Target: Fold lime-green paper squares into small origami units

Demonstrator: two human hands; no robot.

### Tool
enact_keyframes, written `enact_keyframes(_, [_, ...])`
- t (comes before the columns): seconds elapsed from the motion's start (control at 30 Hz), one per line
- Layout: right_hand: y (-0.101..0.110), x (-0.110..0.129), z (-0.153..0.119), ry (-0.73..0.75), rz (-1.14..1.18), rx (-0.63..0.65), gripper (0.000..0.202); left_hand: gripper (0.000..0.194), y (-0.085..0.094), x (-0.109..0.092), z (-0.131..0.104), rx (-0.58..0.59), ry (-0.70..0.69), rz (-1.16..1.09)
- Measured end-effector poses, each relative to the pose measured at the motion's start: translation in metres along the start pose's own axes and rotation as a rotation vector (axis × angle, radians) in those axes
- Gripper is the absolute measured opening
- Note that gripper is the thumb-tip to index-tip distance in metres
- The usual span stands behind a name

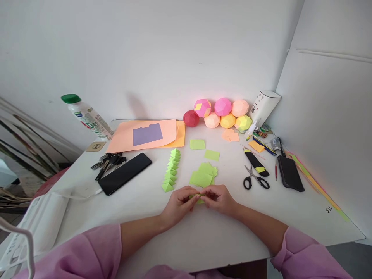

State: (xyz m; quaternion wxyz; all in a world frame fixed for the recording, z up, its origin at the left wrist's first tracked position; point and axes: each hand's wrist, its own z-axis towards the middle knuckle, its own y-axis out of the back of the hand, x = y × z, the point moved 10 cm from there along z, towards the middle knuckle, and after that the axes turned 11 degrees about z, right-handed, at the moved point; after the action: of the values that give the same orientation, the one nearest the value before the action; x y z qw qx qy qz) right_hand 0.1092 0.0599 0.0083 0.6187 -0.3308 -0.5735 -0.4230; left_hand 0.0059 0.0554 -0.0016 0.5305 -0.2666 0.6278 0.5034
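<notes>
Green paper piece (pixel 198 195), just on the near side of the green paper pile (pixel 202 176), pinched narrowly in the left hand (pixel 180 203) and, at its other end, in the right hand (pixel 220 198)! Long axis seemingly left to right, edge-on, though hard to be sure behind those fingers. Left of the pile, a row of folded green shapes (pixel 171 170); to its right, scissors (pixel 252 175). Beneath it, white tabletop (pixel 232 240); beyond it, paper balls (pixel 222 107) before a pale wall (pixel 174 50).

Got seven faceted paper balls (pixel 223 106); one row of folded green paper (pixel 171 170); two black phones (pixel 124 174); just one pair of scissors (pixel 252 175); one box cutter (pixel 254 160)
</notes>
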Motion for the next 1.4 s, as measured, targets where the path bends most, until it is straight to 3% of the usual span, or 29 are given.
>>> enact_keyframes(0.73, [0.001,-0.016,0.001,-0.153,0.094,0.004,0.022,0.023,0.005,0.004,-0.001,-0.046,0.013,-0.090])
enact_keyframes(1.4, [0.001,-0.015,0.000,-0.123,0.155,-0.001,0.022,0.023,0.005,0.002,-0.002,-0.043,-0.022,-0.044])
